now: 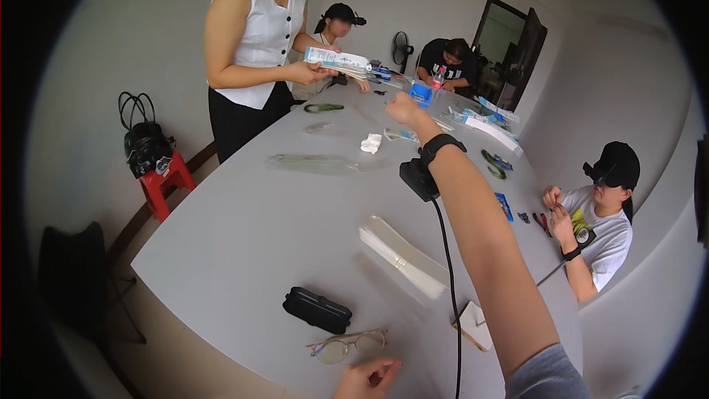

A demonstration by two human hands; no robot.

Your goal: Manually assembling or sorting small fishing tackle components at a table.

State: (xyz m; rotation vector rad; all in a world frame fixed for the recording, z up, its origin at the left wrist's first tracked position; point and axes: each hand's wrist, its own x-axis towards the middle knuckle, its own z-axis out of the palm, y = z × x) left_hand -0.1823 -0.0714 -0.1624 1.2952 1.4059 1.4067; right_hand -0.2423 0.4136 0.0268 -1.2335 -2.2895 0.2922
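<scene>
My right arm reaches far across the grey table. At its end, my right hand [404,108] is closed, its palm side turned away, so whatever it may hold is hidden. Just beyond it stands a blue box [421,94]. A black strap and a small black device [419,179] sit on my right wrist, with a cable running down from it. At the lower edge, my left hand [368,380] rests with fingers curled and nothing visible in them. Eyeglasses [348,346] lie just above it, beside a black case [317,309].
A bundle of pale strips [402,257], clear plastic sleeves [314,164], crumpled white tissue [371,143] and green coils [323,108] lie on the table [244,251]. One person stands at the left holding packages [338,60]; others sit around, one near red-handled pliers [543,224].
</scene>
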